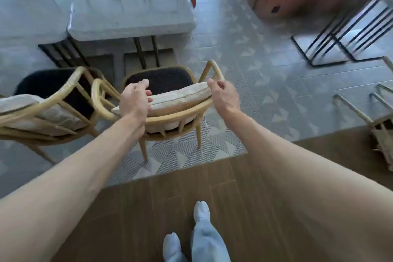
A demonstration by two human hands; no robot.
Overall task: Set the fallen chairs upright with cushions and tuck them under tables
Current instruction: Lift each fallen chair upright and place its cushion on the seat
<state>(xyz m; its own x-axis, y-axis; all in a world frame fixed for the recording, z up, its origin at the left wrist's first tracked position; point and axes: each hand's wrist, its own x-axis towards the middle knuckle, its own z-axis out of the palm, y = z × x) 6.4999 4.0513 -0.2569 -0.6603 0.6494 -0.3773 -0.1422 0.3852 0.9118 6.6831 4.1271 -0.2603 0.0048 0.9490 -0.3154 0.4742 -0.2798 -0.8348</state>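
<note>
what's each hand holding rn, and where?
Both grip the beige back cushion on the upright chair: left hand at its left end, right hand pinching its right end.

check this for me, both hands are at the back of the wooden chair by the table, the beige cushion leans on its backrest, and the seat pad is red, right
Not quite: the head view shows the seat pad is black. The rest holds: left hand and right hand are at the chair back by the table, cushion against the backrest.

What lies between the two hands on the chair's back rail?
In the head view, the cream back cushion spans the stretch between the left hand and right hand, resting along the wooden chair back rail.
</note>
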